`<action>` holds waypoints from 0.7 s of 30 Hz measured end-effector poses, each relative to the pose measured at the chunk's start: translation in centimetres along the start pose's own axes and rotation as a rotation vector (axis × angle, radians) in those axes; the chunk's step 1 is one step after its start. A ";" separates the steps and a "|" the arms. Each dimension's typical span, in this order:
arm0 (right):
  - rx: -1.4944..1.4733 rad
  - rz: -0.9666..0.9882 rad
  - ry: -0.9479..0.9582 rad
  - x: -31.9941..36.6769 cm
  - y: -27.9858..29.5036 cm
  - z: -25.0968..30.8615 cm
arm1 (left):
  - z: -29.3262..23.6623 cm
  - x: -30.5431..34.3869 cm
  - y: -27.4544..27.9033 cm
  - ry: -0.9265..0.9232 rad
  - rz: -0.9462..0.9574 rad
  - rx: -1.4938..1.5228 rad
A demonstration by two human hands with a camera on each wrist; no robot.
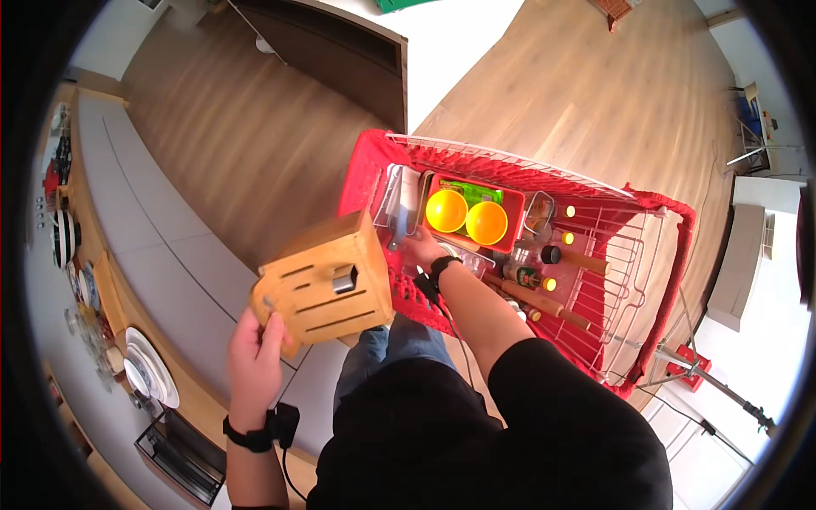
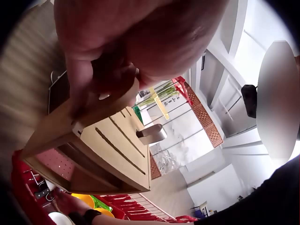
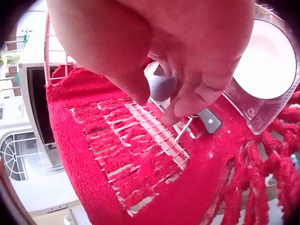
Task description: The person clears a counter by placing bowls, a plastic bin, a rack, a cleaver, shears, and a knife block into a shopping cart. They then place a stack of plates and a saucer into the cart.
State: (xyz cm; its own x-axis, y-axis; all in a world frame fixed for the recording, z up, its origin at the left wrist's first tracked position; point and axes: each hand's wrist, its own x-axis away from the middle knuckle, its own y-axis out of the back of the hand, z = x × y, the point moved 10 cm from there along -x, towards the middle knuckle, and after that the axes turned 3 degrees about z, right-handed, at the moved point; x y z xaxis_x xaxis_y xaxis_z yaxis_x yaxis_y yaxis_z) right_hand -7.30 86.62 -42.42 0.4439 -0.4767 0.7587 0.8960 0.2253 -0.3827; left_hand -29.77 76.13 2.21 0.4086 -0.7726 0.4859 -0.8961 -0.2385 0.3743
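Note:
My left hand (image 1: 259,353) grips a wooden knife block (image 1: 336,285) by its edge, thumb over the slotted face. From one slot sticks a short metal handle (image 1: 344,279); the other slots show as dark lines. In the left wrist view the block's side is open, showing a hollow inside. My right hand (image 1: 422,248) reaches down into the red-lined cart basket. Its thumb and fingers pinch a smooth grey handle-like piece (image 3: 161,87), mostly hidden by the fingers. Just past the fingertips lies a black riveted knife handle (image 3: 210,121) on the red lining.
The cart (image 1: 671,204) also holds a red tray (image 1: 516,200) with two yellow bowls (image 1: 446,211), several bottles (image 1: 525,276) and wooden rolling pins (image 1: 544,299). On the left runs a counter (image 1: 115,280) with stacked white plates (image 1: 151,374). A metal pole (image 1: 722,395) stands right of the cart.

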 end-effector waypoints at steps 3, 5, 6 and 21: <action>0.068 0.064 -0.057 4.1 -0.5 0.6 | -1.2 -2.3 -2.2 -0.068 0.078 0.013; 0.196 0.066 -0.058 7.5 0.1 1.6 | -0.8 -4.2 -3.5 -0.083 0.106 0.038; 0.198 0.079 -0.046 9.1 0.4 2.2 | -0.9 -5.3 -4.1 -0.127 0.117 0.010; 0.362 -0.252 0.065 30.3 13.0 4.3 | 1.0 -19.9 -14.2 -0.403 0.171 -0.376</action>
State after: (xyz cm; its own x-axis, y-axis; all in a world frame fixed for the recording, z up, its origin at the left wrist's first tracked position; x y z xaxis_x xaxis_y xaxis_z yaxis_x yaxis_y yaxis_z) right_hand 17.89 78.74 -22.16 0.2199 -0.6045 0.7657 0.9274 0.3731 0.0281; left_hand -25.36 94.33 -13.52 0.0995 -0.9625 0.2525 -0.7903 0.0777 0.6078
